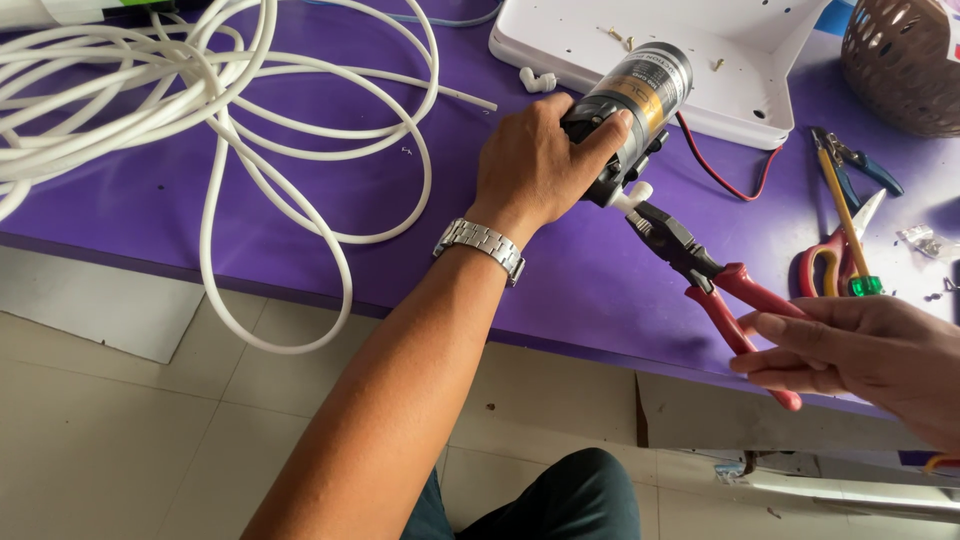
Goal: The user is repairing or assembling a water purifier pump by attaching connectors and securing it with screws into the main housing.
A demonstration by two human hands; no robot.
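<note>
The left hand is wrapped around a pump. The right hand squeezes pliers, whose tip bites the white fitting just beside the left thumb.

tubing: left, on the table
pump: centre, before the tray (pliers just right)
scissors: far right

Bare purple table lies between the tubing coil and pump; scissors crowd the right.
</note>
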